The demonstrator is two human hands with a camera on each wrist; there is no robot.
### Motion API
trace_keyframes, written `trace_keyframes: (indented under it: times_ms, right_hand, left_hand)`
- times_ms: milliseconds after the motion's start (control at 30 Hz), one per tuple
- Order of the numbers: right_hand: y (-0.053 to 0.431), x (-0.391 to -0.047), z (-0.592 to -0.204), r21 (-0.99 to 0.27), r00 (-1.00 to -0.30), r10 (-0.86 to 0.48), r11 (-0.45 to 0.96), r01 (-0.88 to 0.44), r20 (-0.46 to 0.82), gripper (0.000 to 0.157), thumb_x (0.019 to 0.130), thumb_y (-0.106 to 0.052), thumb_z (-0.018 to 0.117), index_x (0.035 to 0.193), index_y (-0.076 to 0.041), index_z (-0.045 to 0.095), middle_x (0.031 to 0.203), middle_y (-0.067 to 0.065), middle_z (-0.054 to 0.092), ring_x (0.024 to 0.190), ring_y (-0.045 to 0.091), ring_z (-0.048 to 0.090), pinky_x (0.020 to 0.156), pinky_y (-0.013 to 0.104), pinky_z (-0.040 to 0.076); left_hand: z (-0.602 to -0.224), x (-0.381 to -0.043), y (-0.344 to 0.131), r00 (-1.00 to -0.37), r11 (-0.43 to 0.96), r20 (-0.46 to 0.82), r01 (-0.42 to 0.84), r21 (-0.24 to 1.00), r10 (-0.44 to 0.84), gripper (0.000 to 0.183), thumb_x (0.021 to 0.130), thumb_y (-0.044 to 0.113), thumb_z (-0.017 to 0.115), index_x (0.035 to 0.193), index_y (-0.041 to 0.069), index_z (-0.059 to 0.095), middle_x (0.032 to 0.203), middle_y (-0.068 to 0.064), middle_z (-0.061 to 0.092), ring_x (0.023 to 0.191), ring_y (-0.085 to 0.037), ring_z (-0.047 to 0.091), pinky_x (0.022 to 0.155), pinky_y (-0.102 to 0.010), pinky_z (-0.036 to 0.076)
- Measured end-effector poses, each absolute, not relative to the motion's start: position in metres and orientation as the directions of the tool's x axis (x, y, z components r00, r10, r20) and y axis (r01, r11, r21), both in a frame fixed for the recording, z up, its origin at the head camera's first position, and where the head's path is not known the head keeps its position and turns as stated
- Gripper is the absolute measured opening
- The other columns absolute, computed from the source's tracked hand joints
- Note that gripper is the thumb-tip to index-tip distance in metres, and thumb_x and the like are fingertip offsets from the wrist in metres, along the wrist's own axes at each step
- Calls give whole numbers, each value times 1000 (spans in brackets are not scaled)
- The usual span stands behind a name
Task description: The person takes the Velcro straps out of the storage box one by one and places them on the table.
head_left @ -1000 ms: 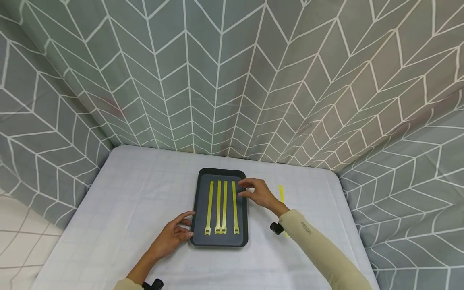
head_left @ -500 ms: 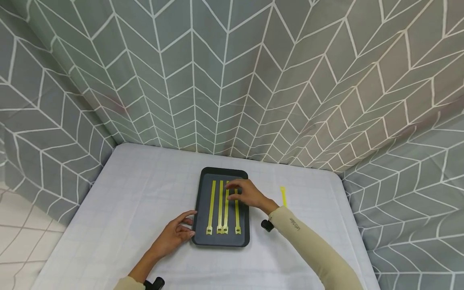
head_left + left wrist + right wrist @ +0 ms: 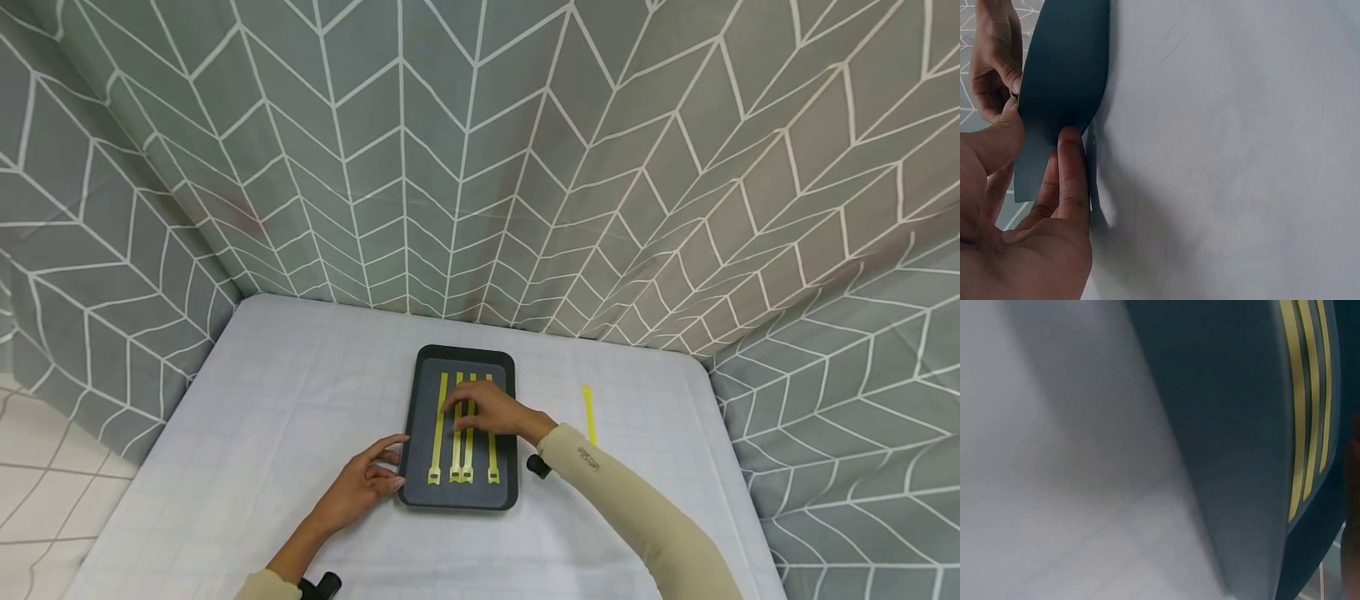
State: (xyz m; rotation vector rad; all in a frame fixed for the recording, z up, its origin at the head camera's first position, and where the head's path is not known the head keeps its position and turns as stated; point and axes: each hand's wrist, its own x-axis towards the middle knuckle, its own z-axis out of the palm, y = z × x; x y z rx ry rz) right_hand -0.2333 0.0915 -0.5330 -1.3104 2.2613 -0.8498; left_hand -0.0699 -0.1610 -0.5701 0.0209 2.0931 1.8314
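Observation:
A dark grey tray [image 3: 501,492] lies on the white-covered table, with several yellow cable straps [image 3: 437,433] lengthwise inside it, slotted heads toward me. My left hand [image 3: 354,492] touches the tray's left edge. In the left wrist view, the left fingers [image 3: 1071,181] lie nearly straight along its outer wall, the thumb at the rim. Over the straps hovers my right hand [image 3: 491,408], thumb and forefinger bent and apart, nearest the left-hand straps and hiding parts of them. The right wrist view shows the tray's side wall [image 3: 1229,444] and a few straps [image 3: 1297,406].
Another yellow strap [image 3: 588,412] lies on the table right of the tray, partly covered by the right sleeve [image 3: 637,508]. Grey patterned curtains [image 3: 465,167] hang behind and at both sides of the table [image 3: 315,367].
My right hand has moved left across the tray, from its right rim to the left-hand straps. The left hand has stayed at the tray's left edge. The view has shifted slightly.

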Motion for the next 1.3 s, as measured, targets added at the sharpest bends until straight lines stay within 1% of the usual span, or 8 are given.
trace_keyframes:
  times_ms: [133, 267, 367, 633, 800, 1000, 1133, 1300]
  right_hand:
    - [84, -237, -534, -702, -438, -898, 345, -623, -53, 28, 84, -13, 81, 111, -7, 73, 113, 3, 70, 109, 19, 65, 98, 38, 51]
    - [76, -243, -533, -698, -369, -926, 316, -642, -80, 26, 86, -14, 80, 110, -7, 73, 113, 2, 71, 109, 13, 65, 99, 35, 51]
    - [71, -248, -532, -703, -327, -939, 300, -645, -101, 25, 86, -12, 80, 109, -6, 74, 112, 3, 71, 108, 13, 65, 98, 37, 51]
    - [60, -254, -541, -669, -234, -960, 277, -689, -156, 21, 84, -15, 82, 103, -9, 75, 107, 0, 73, 104, 10, 64, 95, 23, 49]
    - [56, -256, -542, -651, -221, -963, 267, -710, -154, 19, 84, -16, 82, 101, -11, 76, 106, -1, 72, 103, 8, 64, 94, 20, 48]
    - [53, -259, -533, -630, -199, -965, 262, -731, -171, 20, 84, -17, 82, 102, -11, 76, 106, -1, 72, 104, 9, 64, 94, 21, 48]
    - [50, -261, -530, -608, -168, -969, 244, -755, -181, 19, 84, -15, 82, 102, -10, 75, 106, 0, 71, 105, 12, 64, 96, 22, 48]
    - [48, -262, -535, -557, -125, -970, 222, -800, -208, 17, 86, -17, 80, 102, -13, 76, 107, -2, 70, 106, 10, 62, 97, 21, 46]
  left_hand:
    - [-570, -70, -161, -934, 151, -259, -227, 962, 248, 66, 92, 8, 72, 151, 11, 42, 127, -25, 51, 101, -26, 66, 77, -24, 55]
    - [-569, -71, -160, -934, 152, -258, -226, 962, 249, 66, 92, 8, 72, 151, 10, 42, 127, -25, 51, 100, -26, 66, 77, -24, 55]
    - [-569, -71, -160, -934, 154, -257, -224, 962, 249, 66, 92, 7, 72, 151, 9, 42, 126, -25, 51, 100, -26, 67, 77, -24, 54]
    - [-569, -69, -159, -933, 157, -265, -231, 960, 245, 66, 92, 8, 72, 151, 11, 42, 127, -26, 50, 100, -24, 66, 77, -24, 54]
    - [-569, -70, -160, -933, 154, -262, -229, 961, 247, 67, 92, 8, 72, 151, 11, 42, 127, -26, 50, 100, -25, 66, 77, -24, 55]
    - [-571, -71, -161, -933, 153, -257, -223, 963, 252, 66, 92, 9, 72, 151, 11, 42, 127, -26, 50, 100, -25, 66, 78, -24, 55]
    - [-571, -71, -161, -935, 154, -257, -224, 962, 244, 66, 92, 8, 73, 150, 10, 43, 126, -26, 50, 99, -24, 66, 78, -23, 55]
    - [-570, -70, -161, -933, 153, -261, -228, 962, 248, 66, 92, 9, 73, 151, 10, 43, 126, -26, 50, 100, -24, 66, 78, -24, 54]
